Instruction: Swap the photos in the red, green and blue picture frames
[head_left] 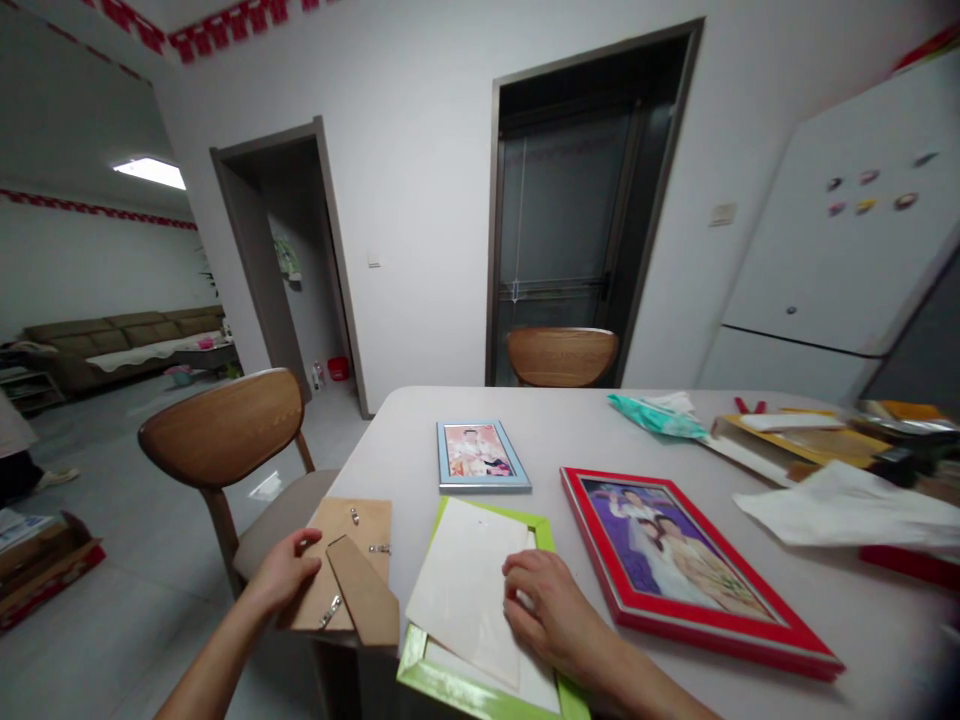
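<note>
A green picture frame [480,690] lies face down at the near edge of the grey table [555,425]. On it rests a white sheet [465,585], tilted, which my right hand [544,605] presses with curled fingers at its right side. My left hand [285,570] grips the left edge of a brown backing board [352,555] with metal clips and a folded stand, lying at the table's near left corner. A red-framed photo [686,560] lies to the right, and a small blue-framed photo [480,455] sits farther back.
Two wooden chairs stand by the table, one at the left [225,430], one at the far side [562,355]. Papers, a teal packet [656,415] and a yellow envelope [795,440] crowd the right. A fridge [847,240] stands right; a cardboard box [45,565] sits on the floor.
</note>
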